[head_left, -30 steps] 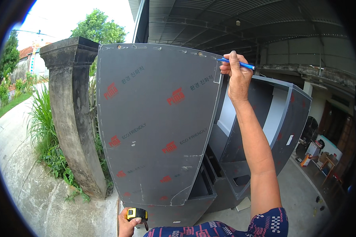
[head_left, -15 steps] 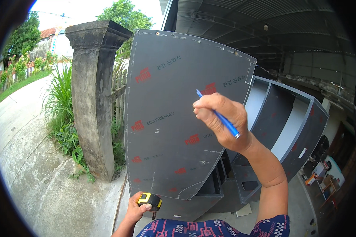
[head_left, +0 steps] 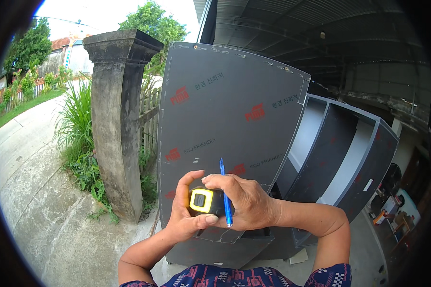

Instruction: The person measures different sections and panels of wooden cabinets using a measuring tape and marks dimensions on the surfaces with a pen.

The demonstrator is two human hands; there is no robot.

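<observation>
My left hand (head_left: 179,221) is wrapped round a yellow and black tape measure (head_left: 202,200), thumb below and fingers above. My right hand (head_left: 250,203) has a blue pen (head_left: 227,206) tucked in its fingers, the pen standing nearly upright. That hand meets the tape measure's right side; whether its hidden fingers grip the case or the blade, I cannot tell. Both hands are in front of the lower part of a tall dark grey panel (head_left: 234,115) with red and dark print. Screws or holes and pale scuffs run along its top edge.
To the right stands a dark grey cabinet carcass (head_left: 352,184) with pale inner faces. A weathered concrete pillar (head_left: 115,124) rises left of the panel, with grass (head_left: 76,124) beside it. Boxes and tools (head_left: 392,210) lie at the far right.
My right hand has come down from the panel's middle to my left hand, still with the pen. My left hand has raised the tape measure, and the two hands now meet at it.
</observation>
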